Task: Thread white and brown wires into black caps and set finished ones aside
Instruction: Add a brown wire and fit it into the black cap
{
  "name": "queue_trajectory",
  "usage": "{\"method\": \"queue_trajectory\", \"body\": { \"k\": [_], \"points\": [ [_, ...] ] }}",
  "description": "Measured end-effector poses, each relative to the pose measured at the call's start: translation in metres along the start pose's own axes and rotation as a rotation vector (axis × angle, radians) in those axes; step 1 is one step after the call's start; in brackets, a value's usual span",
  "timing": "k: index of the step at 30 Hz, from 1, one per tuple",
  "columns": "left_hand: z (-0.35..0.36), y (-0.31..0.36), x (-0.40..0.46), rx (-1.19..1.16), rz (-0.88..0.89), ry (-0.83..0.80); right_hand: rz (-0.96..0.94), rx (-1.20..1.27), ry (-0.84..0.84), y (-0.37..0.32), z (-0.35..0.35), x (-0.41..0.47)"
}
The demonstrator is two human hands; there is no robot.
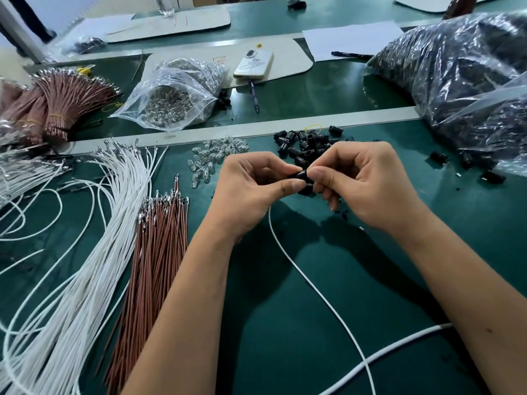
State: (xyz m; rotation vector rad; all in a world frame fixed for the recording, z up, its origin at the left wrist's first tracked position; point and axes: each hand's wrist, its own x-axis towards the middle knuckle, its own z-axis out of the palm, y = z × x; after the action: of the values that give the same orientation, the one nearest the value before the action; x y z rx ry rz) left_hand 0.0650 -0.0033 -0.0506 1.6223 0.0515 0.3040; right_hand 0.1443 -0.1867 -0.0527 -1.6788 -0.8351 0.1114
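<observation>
1. A white phone lies face down on a beige mat at the far side of the green desk.
2. A pen lies just in front of the phone, half off the mat.
3. A clear bag of small glass bulbs sits left of the phone; loose bulbs lie nearer.
4. A white sheet with a dark pen on its near edge lies to the right.
5. A clear glass stands at the far edge.

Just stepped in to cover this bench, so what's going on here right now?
A person is assembling wire leads. Both hands, the left hand and the right hand, pinch one black cap between them, with a white wire trailing from it toward the person. Loose white wires and brown wires lie to the left, and a pile of black caps sits just beyond the hands on the green table.
</observation>
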Motion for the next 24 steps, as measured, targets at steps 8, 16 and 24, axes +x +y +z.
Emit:
{"method": "queue_trajectory", "body": {
  "k": [8,16,24],
  "points": [
    [0.0028,-0.0003,-0.0006,0.215,0.114,-0.013,-0.044,-0.216,-0.058,-0.0017,-0.0081,-0.0009],
    [0.0041,-0.0029,-0.0009,0.042,0.065,-0.014,-0.025,-0.082,-0.042,-0.0012,-0.0048,-0.0004],
    [0.0069,-0.0037,-0.0010,-0.052,0.075,-0.001,0.033,0.122,-0.032,0.0007,-0.0024,-0.0018]
  ]
}}
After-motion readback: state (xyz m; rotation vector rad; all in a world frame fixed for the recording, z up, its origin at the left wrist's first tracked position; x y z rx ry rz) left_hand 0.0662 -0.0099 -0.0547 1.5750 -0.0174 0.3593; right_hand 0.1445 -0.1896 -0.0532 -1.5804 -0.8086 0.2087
